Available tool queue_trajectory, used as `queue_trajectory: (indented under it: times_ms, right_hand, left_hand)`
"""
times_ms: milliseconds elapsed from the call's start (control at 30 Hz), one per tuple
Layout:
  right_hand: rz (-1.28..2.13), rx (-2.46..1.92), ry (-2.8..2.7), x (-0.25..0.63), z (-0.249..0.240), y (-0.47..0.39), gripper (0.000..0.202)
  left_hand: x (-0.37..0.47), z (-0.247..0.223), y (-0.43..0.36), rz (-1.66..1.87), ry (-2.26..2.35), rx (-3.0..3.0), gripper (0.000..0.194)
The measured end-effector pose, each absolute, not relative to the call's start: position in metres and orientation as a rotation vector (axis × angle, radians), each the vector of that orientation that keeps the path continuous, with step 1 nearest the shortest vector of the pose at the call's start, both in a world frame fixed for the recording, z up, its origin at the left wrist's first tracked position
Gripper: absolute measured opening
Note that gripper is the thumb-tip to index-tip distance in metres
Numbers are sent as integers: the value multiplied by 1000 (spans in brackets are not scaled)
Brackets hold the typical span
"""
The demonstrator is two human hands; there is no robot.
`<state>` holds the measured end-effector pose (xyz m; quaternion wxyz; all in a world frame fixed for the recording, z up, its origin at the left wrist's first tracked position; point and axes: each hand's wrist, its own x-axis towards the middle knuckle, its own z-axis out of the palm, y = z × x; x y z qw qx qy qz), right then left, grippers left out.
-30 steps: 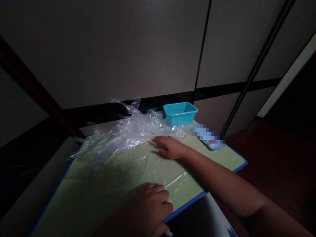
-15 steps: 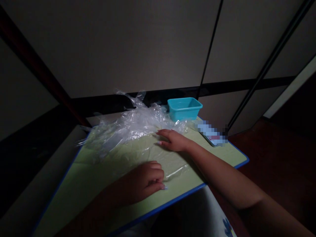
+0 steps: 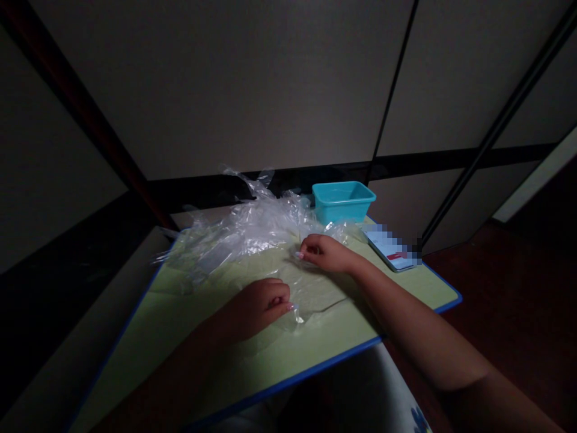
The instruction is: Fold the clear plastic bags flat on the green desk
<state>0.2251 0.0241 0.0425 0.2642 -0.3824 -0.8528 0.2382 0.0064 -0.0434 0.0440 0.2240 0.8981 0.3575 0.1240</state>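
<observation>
A thin clear plastic bag (image 3: 318,291) lies across the middle of the pale green tabletop, its outline hard to follow. Its near edge is pinched between the thumb and fingers of my left hand (image 3: 265,305), and a small crumpled bit sticks out past the thumb. My right hand (image 3: 325,252) is closed at the far side of the same bag, thumb against fingers, seemingly on the film. Just beyond the hands sits a loose heap of crumpled clear plastic bags (image 3: 261,225).
A turquoise plastic tub (image 3: 343,210) stands at the back of the small blue-edged table (image 3: 148,337). To its right lies a phone (image 3: 390,248), partly pixelated. Cabinet panels (image 3: 270,84) rise close behind the table.
My right hand has gone from spread fingers to a closed pinch. My left hand has lifted slightly forward with the bag's edge. The view has shifted a little.
</observation>
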Motion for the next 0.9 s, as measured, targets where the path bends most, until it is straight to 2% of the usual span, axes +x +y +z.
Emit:
queue_trajectory:
  times_ms: [100,167,400,900]
  right_hand:
    - [1284,-991,-2373,231,53,19,36]
    - [1557,-951,-2487,234,58,16,36]
    - [1476,-974,-2898,237,63,15,39]
    - [1520,-989,-2969,234,55,14,13]
  left_hand:
    - [7,41,-42,349,1029,2470,21]
    - [8,39,-41,352,1053,2471,22]
    - [7,36,-38,401,1126,2458,23]
    - [11,22,-35,504,1145,2507,25]
